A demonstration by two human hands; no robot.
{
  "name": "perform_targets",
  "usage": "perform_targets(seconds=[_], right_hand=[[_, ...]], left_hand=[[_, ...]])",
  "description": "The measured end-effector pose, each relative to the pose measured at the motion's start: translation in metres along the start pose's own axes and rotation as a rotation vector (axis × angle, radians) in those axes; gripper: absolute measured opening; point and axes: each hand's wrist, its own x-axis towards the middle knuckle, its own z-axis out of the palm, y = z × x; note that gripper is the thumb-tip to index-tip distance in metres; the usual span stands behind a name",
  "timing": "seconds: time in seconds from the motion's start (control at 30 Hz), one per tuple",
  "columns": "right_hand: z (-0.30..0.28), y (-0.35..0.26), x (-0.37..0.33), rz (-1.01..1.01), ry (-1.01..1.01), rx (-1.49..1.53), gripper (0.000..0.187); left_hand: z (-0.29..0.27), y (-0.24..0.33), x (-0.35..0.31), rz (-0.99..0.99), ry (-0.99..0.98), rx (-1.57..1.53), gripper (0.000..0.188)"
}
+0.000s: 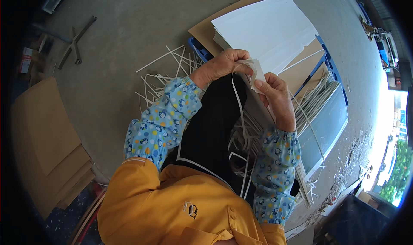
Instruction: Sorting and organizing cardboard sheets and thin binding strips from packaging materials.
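A small bundle of white card pieces [259,75] is held up between my two hands, over my dark-clothed knee. My right hand [277,94] grips it from the right, thumb pressed flat on its face. At its upper left, my left hand [223,65] is closed with bent fingers at the bundle's edge. A narrow white strip [238,94] curves down from beside the left fingers toward my lap. Part of the left fingertips is hidden behind the card. Just beyond my hands lies a stack of large white sheets [266,29].
Brown cardboard [232,10] and a blue crate [333,64] lie under the sheets. Many loose strips [159,83] litter the floor at left, and more [312,100] lie bunched at right beside a grey-blue panel [325,126]. Cardboard sheets [47,141] stand far left, near a metal stand [75,44].
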Motion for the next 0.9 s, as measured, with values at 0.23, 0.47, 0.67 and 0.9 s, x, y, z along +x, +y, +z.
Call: perform_targets(seconds=[0.23,0.47,0.67,0.9], right_hand=[[-0.006,-0.003,-0.001,0.029,0.001,0.020,0.023],[-0.004,0.001,-0.006,0.010,-0.011,0.060,0.023],[-0.003,-0.001,-0.013,-0.028,-0.133,-0.051,0.019],[0.032,0.006,-0.051,-0.477,-0.054,-0.788,0.025]], left_hand=[[0.005,0.017,-0.011,-0.043,0.041,-0.042,0.010],[0.016,0.051,-0.038,0.092,0.172,0.392,0.009],[0.007,0.071,-0.064,-0.199,-0.093,0.203,0.020],[0.018,0.051,-0.043,-0.314,0.001,0.872,0.052]])
